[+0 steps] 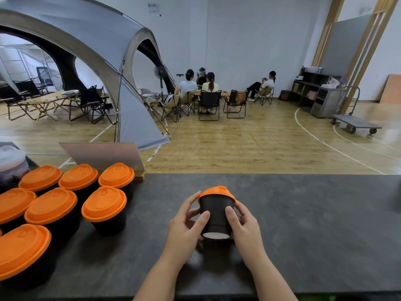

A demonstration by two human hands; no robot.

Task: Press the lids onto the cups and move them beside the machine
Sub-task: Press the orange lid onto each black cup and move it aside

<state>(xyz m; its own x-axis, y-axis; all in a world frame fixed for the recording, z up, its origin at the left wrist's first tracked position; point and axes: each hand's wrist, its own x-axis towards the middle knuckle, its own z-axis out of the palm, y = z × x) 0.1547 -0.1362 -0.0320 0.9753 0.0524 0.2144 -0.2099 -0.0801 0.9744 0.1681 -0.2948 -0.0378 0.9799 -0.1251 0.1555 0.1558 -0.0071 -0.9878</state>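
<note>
A black paper cup with an orange lid is held above the dark counter, tilted away from me so its white base shows. My left hand grips its left side and my right hand grips its right side, thumbs on the near wall. Several more black cups with orange lids stand grouped on the counter's left part. No machine is clearly seen.
A slanted board on a wooden stand sits behind the lidded cups. A clear-lidded container is at the far left. Beyond the counter lie a wooden floor, a grey tent, folding chairs and several seated people.
</note>
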